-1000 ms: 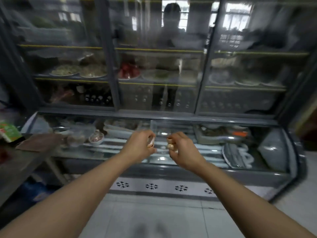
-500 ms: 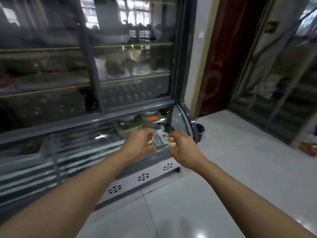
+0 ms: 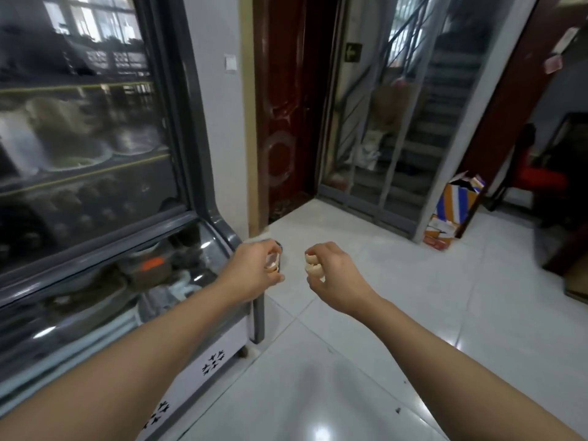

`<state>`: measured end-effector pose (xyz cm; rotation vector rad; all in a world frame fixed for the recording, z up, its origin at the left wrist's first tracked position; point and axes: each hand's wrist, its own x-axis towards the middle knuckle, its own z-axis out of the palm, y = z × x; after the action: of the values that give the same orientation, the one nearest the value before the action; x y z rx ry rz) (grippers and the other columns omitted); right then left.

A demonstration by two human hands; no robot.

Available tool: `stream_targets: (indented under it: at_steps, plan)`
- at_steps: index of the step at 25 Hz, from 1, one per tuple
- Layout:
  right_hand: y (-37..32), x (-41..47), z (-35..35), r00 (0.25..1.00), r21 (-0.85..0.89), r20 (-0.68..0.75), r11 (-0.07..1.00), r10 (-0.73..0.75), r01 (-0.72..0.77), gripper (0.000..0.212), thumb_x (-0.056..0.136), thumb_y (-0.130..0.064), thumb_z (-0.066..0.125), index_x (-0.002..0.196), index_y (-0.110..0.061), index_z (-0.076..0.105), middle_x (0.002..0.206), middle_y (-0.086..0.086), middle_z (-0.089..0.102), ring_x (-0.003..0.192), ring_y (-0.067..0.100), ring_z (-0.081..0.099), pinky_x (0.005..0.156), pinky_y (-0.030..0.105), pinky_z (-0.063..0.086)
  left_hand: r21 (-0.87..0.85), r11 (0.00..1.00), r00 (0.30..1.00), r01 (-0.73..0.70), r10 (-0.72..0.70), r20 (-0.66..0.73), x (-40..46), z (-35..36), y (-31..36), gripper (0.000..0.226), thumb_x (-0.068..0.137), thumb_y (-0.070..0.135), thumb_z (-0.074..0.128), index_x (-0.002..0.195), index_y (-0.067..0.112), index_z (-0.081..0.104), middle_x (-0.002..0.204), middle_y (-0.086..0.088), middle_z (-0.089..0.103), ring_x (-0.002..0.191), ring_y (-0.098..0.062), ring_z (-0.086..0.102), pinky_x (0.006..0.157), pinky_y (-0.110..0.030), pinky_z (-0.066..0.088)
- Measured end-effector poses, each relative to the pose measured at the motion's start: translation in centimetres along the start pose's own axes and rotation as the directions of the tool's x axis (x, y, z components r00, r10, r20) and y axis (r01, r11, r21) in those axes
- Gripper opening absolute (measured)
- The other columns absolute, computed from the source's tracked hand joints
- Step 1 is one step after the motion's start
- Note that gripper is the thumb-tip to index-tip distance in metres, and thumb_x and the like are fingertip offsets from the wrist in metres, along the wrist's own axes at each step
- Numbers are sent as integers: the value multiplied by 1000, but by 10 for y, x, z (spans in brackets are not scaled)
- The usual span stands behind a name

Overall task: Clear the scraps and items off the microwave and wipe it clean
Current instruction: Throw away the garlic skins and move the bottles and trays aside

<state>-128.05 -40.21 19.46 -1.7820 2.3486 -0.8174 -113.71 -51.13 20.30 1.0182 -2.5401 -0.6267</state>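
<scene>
Pale beige, shell-like scraps (image 3: 311, 265) sit stacked in the grip of the right hand (image 3: 331, 275), pinched between the curled fingers and thumb with their edges poking out on the side facing the other hand. Level with it and just apart, the left hand (image 3: 251, 272) has its own grip curled round a thin, pinkish-white translucent scrap (image 3: 272, 261), which peeks out from under the fingertips; what exactly either piece is I cannot tell.

By the look of them these bits are light, thin and brittle, so they will likely crumble or slip if squeezed hard. A soft pinch across the broad faces, as here, with the palm cupped below, seems the safest hold. Dropped crumbs are the likely mishap.

Below both grips lies glossy white tiled floor (image 3: 366, 361). Just outside the left grip stands the grey glass-fronted display fridge (image 3: 203, 173), with dim dishes behind its doors. Ahead of the grips, well apart, are a dark red wooden door (image 3: 286, 122) and a glazed partition (image 3: 397, 128) with stairs behind; beyond the right grip an orange, blue and white cardboard box (image 3: 451, 208) leans by the frame.

No microwave is in view and no bin either, so the scraps appear to be in mid-carry for disposal, with wiping not yet done.
</scene>
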Motion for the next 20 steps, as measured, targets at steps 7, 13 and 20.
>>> stream_targets:
  at_steps: [7, 13, 20]
  plan:
    - [84, 84, -27, 995, 30, -25, 995, 94, -93, 34, 85, -12, 60, 118, -13, 53, 123, 6, 49, 101, 23, 54, 86, 29, 47, 28, 999, 997, -44, 42, 63, 132, 32, 28, 45, 76, 28, 75, 117, 23, 57, 111, 3, 64, 90, -10, 54, 74, -23, 41]
    - [171, 161, -46, 997, 49, -28, 996, 72, -71, 32, 86, -13, 59, 117, -14, 53, 123, 5, 49, 101, 22, 54, 84, 26, 46, 33, 999, 999, 26, -27, 40, 232, 69, 56, 44, 77, 28, 75, 117, 26, 57, 115, 1, 62, 95, -14, 56, 76, -26, 46]
    - [298, 288, -82, 998, 35, 49, 998, -48, 46, 31, 86, -14, 60, 116, -15, 53, 121, 4, 50, 97, 20, 53, 76, 21, 39, 8, 982, 982, 188, -187, -34, 364, 120, 104, 45, 78, 30, 74, 119, 24, 56, 117, 0, 62, 102, -17, 57, 81, -27, 49]
